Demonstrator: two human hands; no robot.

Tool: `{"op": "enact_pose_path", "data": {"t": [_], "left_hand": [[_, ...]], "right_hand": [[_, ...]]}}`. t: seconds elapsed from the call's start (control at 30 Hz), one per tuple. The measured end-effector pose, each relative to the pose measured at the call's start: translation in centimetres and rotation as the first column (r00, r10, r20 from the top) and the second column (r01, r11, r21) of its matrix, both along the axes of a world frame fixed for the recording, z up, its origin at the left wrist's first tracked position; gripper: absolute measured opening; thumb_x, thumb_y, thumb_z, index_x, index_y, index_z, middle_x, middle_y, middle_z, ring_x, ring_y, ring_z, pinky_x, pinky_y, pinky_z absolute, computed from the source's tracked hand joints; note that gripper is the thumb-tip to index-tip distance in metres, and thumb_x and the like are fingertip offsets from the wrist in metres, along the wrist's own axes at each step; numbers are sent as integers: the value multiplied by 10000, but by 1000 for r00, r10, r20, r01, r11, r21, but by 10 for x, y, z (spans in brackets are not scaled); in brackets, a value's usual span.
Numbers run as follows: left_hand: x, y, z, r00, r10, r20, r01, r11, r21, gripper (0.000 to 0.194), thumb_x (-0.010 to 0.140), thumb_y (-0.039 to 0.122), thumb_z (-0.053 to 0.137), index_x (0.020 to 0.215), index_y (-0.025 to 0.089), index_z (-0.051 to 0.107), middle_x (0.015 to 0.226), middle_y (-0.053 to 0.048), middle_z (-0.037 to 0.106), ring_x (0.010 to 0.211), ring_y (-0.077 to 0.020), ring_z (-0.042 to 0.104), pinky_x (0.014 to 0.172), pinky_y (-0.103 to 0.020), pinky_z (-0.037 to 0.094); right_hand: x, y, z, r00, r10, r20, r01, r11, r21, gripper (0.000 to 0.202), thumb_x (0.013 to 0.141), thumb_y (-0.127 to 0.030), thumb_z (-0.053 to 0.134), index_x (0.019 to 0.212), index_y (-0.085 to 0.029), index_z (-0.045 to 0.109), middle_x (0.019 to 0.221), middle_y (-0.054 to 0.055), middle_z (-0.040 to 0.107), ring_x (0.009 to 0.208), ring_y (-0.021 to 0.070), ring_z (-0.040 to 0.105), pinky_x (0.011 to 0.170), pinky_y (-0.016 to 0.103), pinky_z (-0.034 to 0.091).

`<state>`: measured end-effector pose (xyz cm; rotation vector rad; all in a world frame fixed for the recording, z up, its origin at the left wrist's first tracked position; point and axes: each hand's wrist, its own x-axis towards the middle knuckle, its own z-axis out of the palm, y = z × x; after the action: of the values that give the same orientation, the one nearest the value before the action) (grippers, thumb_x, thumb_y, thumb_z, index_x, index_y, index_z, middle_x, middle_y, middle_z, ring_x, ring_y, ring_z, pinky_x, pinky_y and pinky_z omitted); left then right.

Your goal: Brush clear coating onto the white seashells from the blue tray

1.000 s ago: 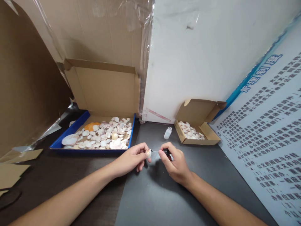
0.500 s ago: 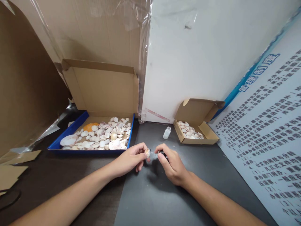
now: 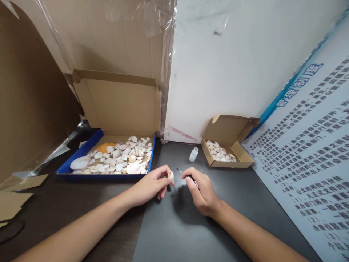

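Observation:
Between thumb and fingers my left hand [image 3: 154, 183] pinches a small seashell [image 3: 171, 177], pale with an orange-brown patch. My right hand [image 3: 201, 191] is closed on a small brush [image 3: 179, 170] whose dark tip points toward the shell, a short gap away from it. Most of the brush handle is hidden by my fingers. Beyond my right hand stands an uncapped little glass bottle [image 3: 193, 154] holding whitish liquid.
At the left, an open blue-sided cardboard box [image 3: 95, 175] holds many shells. A smaller open cardboard box [image 3: 231, 165] with white shells stands at the right, by a printed board [image 3: 305, 145]. Cardboard pieces [image 3: 16, 203] lie at the far left.
The brush tip has drawn back from the shell toward the right, and my right hand has shifted slightly right. My left hand still holds the shell in nearly the same place.

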<state>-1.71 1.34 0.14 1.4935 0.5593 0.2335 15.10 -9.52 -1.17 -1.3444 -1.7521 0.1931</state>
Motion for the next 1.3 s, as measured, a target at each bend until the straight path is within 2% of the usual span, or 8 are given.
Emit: {"op": "enact_pose_path", "data": {"t": [0.13,0.3,0.47,0.63,0.9,1.1,1.23,1.3], "left_hand": [[0,0,0,1000,-6,17,6,1000,-2,203,814,367,539,831,193,434,759,39,552,475,-52,464,456,-200,370],[0,0,1,1000,1,2,-1,1000,-10,161,805,332,521,831,194,442,697,54,528,470,-62,457,464,-207,369],[0,1,-1,1000,-9,-5,9,1000,-4,170,825,362,500,821,206,431,524,86,455,448,-85,439,464,-206,359],[0,2,-3,1000,-2,-24,2,1000,7,146,832,338,489,820,209,423,510,88,443,450,-88,434,471,-204,362],[-1,2,-4,999,-13,-31,14,1000,16,202,850,390,500,819,208,420,479,88,445,448,-93,418,478,-209,361],[-1,2,-5,1000,-16,-25,17,1000,21,212,858,402,510,829,201,450,510,84,450,460,-89,422,482,-207,366],[-1,2,-6,1000,-10,-23,10,1000,16,197,859,387,501,822,203,441,504,84,455,450,-90,429,475,-207,370],[-1,2,-6,1000,-6,-19,6,1000,12,191,855,380,502,819,203,440,502,84,449,451,-91,434,472,-205,370]], "right_hand": [[-2,0,0,996,74,40,-74,997,2,191,957,-205,356,934,-183,544,781,13,581,668,111,524,652,229,393],[-3,0,1,1000,1,16,0,1000,-31,188,961,-204,358,912,-180,538,798,19,585,709,116,537,674,228,395],[-4,-1,1,992,107,74,-108,994,9,175,930,-194,365,928,-185,540,794,19,584,667,118,516,648,234,381],[-3,1,0,998,11,56,-10,1000,-24,168,941,-198,372,902,-180,535,777,16,558,683,121,511,653,233,376],[-2,0,-2,996,68,64,-66,997,-28,151,929,-193,382,893,-181,529,770,3,546,663,110,487,645,230,360],[0,2,0,995,-95,44,96,995,-20,144,934,-195,397,865,-179,522,767,4,533,684,112,492,655,234,350],[-1,0,0,998,37,50,-39,998,41,144,917,-185,386,862,-178,519,722,-5,495,640,109,457,629,234,341],[-1,0,0,996,55,67,-56,998,22,136,906,-179,396,864,-177,525,719,-7,494,627,107,446,620,234,336]]}}
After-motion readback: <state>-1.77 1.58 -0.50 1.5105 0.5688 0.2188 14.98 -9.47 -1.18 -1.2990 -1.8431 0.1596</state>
